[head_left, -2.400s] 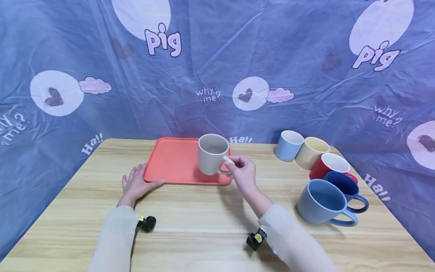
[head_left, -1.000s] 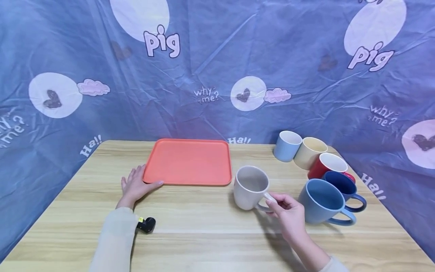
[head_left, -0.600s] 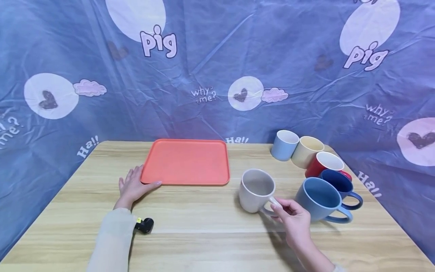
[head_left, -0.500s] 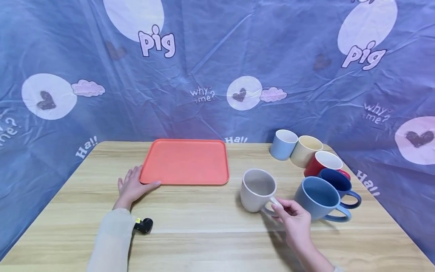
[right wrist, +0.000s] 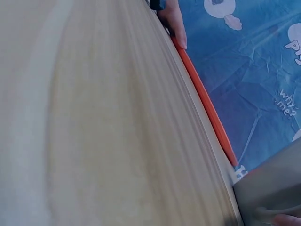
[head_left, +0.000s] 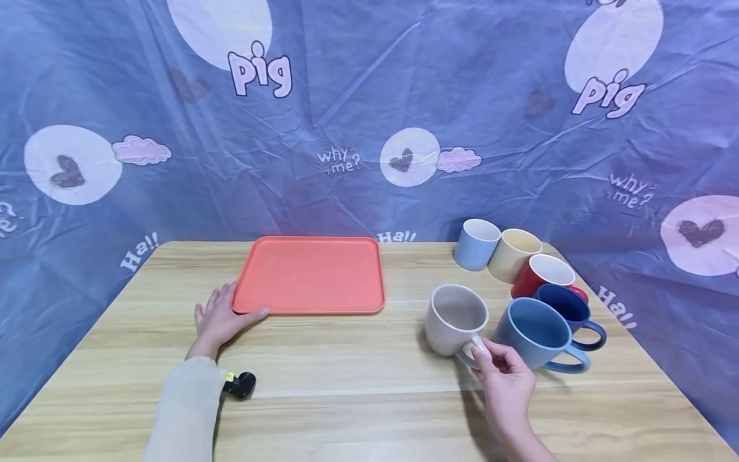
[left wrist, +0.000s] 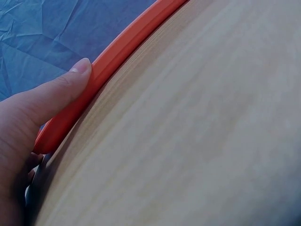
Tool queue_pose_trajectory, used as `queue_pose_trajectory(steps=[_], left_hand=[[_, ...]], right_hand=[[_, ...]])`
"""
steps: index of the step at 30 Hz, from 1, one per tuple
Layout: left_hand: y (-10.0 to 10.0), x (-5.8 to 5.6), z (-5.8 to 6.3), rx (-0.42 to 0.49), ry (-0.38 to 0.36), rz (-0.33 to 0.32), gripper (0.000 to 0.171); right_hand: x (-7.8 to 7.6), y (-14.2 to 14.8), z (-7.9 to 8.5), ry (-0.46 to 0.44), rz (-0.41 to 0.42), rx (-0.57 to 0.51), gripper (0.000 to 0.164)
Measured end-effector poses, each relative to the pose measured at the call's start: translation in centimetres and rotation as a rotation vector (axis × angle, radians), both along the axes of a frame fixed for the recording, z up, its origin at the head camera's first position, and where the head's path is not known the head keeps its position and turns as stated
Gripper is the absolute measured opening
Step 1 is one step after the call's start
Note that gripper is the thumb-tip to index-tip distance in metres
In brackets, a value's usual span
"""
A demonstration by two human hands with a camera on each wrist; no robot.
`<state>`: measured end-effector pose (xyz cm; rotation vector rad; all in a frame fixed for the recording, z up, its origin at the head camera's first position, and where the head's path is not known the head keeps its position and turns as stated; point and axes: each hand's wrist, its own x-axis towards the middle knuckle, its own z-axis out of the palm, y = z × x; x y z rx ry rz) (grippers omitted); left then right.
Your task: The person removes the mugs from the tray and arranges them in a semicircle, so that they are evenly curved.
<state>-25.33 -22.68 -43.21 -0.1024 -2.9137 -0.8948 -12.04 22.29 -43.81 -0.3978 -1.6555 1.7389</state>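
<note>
A light grey mug point(head_left: 456, 321) stands upright at the middle right of the table. My right hand point(head_left: 508, 385) pinches its handle between thumb and fingers. In the right wrist view only part of the mug's wall point(right wrist: 270, 188) and a fingertip show at the lower right corner. An orange-red tray point(head_left: 308, 276) lies flat at the back, with nothing on it. At the tray's front left corner my left hand point(head_left: 218, 321) rests with fingers spread, its thumb along the front edge. The left wrist view shows that thumb point(left wrist: 61, 89) against the tray's rim point(left wrist: 113, 56).
Right of the grey mug stands a steel-blue mug point(head_left: 534, 333), with a navy mug point(head_left: 568, 305) behind it. A red mug point(head_left: 539, 276), a cream cup point(head_left: 514, 256) and a light blue cup point(head_left: 476, 247) continue the row. A blue printed cloth point(head_left: 346, 96) hangs behind the table.
My right hand has brought the grey mug from over the tray to the right and nearer me, close to the steel-blue mug. The left hand keeps its place at the tray's corner.
</note>
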Motion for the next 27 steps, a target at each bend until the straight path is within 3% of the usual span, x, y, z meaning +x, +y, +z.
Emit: queue_pose_trajectory(steps=[11, 19, 27], left_hand=[[-0.09, 0.03, -0.04, 0.008, -0.008, 0.000, 0.107], [-0.09, 0.09, 0.06, 0.018, -0.011, -0.001, 0.107], [-0.15, -0.11, -0.05, 0.001, 0.002, -0.004, 0.106]], right_hand=[[-0.28, 0.15, -0.08, 0.017, -0.101, 0.103, 0.023], [-0.47, 0.46, -0.11, -0.008, -0.172, 0.111, 0.023], [-0.63, 0.77, -0.35, 0.049, -0.174, 0.088, 0.025]])
